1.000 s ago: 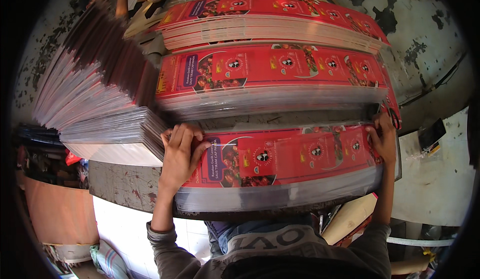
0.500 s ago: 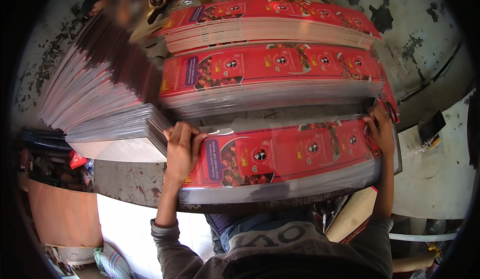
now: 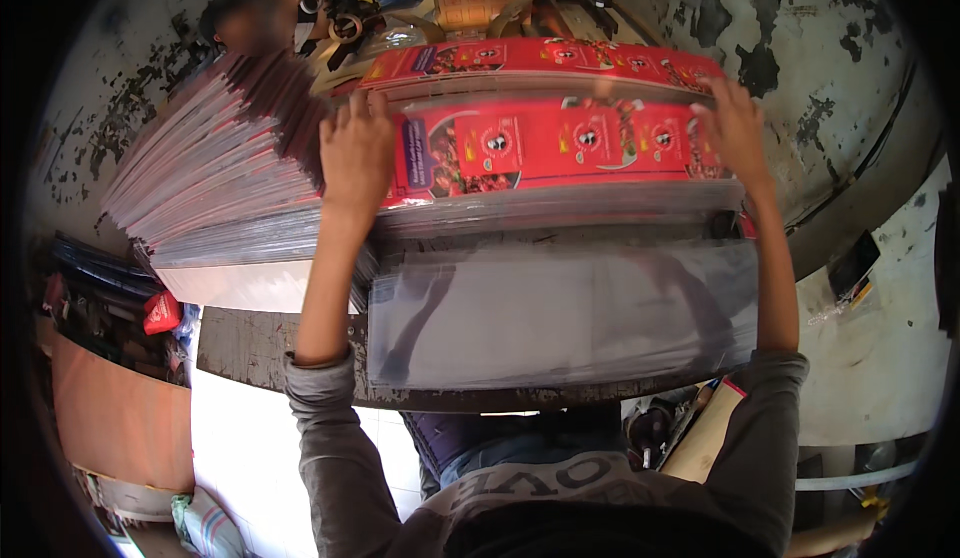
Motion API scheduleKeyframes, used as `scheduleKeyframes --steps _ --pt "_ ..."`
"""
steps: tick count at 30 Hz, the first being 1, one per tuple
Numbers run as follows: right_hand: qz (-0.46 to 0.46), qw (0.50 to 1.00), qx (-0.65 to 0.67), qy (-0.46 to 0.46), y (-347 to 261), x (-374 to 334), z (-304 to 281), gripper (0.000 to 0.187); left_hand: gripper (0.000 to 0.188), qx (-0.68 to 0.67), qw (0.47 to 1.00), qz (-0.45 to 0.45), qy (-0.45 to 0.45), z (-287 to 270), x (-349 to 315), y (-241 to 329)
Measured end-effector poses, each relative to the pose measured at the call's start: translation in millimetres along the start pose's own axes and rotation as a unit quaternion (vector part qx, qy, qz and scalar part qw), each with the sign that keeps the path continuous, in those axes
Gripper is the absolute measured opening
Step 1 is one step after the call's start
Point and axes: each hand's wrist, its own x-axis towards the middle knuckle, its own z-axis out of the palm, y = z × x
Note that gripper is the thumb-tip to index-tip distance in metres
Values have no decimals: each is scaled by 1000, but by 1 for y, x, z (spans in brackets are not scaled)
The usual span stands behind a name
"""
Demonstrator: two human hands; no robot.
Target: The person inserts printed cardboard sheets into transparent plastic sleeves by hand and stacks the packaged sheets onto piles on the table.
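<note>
A long red printed sheet (image 3: 540, 148) with food pictures lies over the middle stack, slightly smeared by motion. My left hand (image 3: 357, 153) is closed at its left end, fingers toward the far edge. At the right end, my right hand (image 3: 738, 138) grips the sheet, its fingertips blurred. Below the red sheet, the edges of clear plastic layers (image 3: 560, 210) show. Nearer me lies a stack of clear plastic sheets (image 3: 560, 323), its glossy top reflecting my arms. Beyond the middle stack stands another stack of red printed sheets (image 3: 550, 56).
A tall fanned pile of plastic-covered sheets (image 3: 215, 188) leans at the left of the dark worn table (image 3: 250, 343). Another person (image 3: 250, 18) is at the far left near tape rolls (image 3: 345, 28). Peeling walls flank the table; a brown board (image 3: 125, 423) stands lower left.
Both hands have moved forward from the near stack to the middle one, and the red sheet has gone with them. The near stack now shows clear plastic on top.
</note>
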Motion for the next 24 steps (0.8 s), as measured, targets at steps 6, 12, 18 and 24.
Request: scheduleKeyframes --steps 6,12,18,24 --pt "12 966 103 -237 -61 -31 51 49 61 -127 978 53 -155 28 -44 54" --pt "17 959 217 -183 -72 -12 70 40 66 -114 989 18 -94 46 -59 53" --pt "64 950 233 -197 -90 -18 70 49 63 -139 990 2 -37 54 -59 54" --pt "-143 945 193 -222 -157 -19 56 74 66 -122 992 -3 -29 56 -57 55"
